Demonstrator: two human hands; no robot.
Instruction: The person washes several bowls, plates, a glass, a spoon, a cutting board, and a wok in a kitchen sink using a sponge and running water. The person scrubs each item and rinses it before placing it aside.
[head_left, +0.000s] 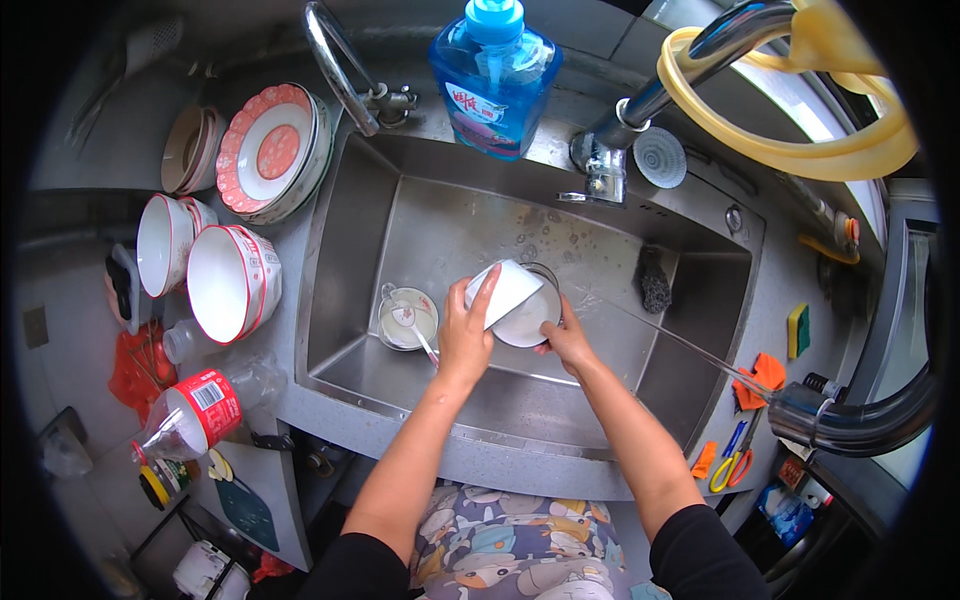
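Note:
Over the steel sink basin (465, 217), my left hand (469, 322) grips a white sponge or cloth-like block (504, 291) that lies against a round white bowl (529, 319). My right hand (566, 337) holds that bowl by its right rim, thumb on the inside edge. Left of my left hand, a small bowl (386, 330) rests on the sink floor with a white spoon (405, 316) in it. A thin stream of water (675, 335) runs from the black-and-chrome faucet spout (799, 412) at the right towards the basin. A dark scouring pad (655, 289) lies at the basin's right side.
Stacked plates (262, 150) and bowls (225, 281) stand on the left counter, near an empty plastic bottle (199, 409). A blue dish soap bottle (495, 90) stands behind the sink. Scissors (731, 469) and a yellow-green sponge (799, 330) lie at the right.

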